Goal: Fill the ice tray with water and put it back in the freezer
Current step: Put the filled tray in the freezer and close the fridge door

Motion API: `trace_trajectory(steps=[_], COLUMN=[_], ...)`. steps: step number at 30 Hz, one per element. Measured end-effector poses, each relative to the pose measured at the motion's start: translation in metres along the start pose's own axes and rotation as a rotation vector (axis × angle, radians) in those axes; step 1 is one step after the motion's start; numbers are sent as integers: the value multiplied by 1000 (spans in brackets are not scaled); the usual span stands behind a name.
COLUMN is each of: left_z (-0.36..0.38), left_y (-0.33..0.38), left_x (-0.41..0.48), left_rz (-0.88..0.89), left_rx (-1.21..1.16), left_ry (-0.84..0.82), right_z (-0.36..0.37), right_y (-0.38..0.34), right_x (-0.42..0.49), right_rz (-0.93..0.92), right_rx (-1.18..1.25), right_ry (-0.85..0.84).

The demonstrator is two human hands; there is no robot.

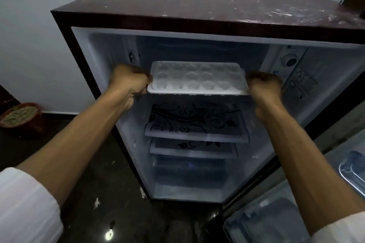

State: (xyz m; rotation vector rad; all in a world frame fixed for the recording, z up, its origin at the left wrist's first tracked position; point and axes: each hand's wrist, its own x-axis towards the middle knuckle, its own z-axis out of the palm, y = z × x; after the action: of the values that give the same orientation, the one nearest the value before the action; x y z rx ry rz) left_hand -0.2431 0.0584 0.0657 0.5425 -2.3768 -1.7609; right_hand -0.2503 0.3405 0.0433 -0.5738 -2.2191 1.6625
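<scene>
White plastic ice tray (197, 80) held level at the top compartment of the open fridge (197, 6), left hand (128, 82) and right hand (264, 88) gripping its short ends with curled fingers; patterned shelves (195, 124) below, door bins (276, 221) at right.

Ice tray held at the open fridge

Left hand (129, 81) and right hand (263, 87) grip the ends of the white ice tray (197, 79), level, before the fridge (197, 16) top compartment.

Both arms are stretching forward. The left hand (129, 82) is gripping the left end of the ice tray (197, 79) with curled fingers; the right hand (264, 87) is gripping its right end.
</scene>
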Motion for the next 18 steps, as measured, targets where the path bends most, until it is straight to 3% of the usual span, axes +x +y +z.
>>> trace_trajectory(steps=[9,14,18], left_z=[27,39,51], left_y=[5,10,12], left_x=[58,72,85], left_rz=[76,-7,38], left_rx=[168,91,84], left_ry=[-6,2,18], right_z=[15,19,25], right_y=[8,7,1], right_x=[38,48,53], right_rz=[26,16,-8], right_rx=[-104,-79,-60], right_ry=[2,10,28])
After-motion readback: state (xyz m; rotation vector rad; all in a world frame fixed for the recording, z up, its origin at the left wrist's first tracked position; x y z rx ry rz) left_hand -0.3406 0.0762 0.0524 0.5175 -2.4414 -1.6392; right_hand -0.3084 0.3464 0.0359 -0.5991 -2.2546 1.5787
